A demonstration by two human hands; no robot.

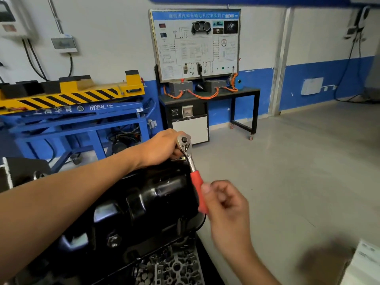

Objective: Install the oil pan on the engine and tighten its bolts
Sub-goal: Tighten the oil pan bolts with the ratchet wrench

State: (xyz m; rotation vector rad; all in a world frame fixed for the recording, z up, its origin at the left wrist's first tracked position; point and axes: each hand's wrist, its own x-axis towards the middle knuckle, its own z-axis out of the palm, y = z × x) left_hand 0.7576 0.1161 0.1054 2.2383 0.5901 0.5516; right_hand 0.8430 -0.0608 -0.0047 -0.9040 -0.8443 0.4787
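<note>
We are curling our right fingers [223,189] round the red grip of the ratchet [191,163], with the thumb lying along it, though the right hand [226,204] is blurring and we cannot tell the fingers apart. Our left hand [162,148] is cupping the ratchet's chrome head from behind, its fingers bending round the head and mostly hiding there. The head is sitting at the far edge of the pan [144,198], with the handle slanting down toward us along the pan's right side. The black, glossy pan is lying on top of the engine [174,268], whose grey castings are showing just below it at the bottom of the view. Our left forearm is crossing above the pan. Farther out, a blue lift [78,120] with a yellow-and-black striped deck is standing on the left, a wiring board [195,44] is rising over a black table [246,92] by the wall, and grey floor [287,171] is stretching away on the right.
</note>
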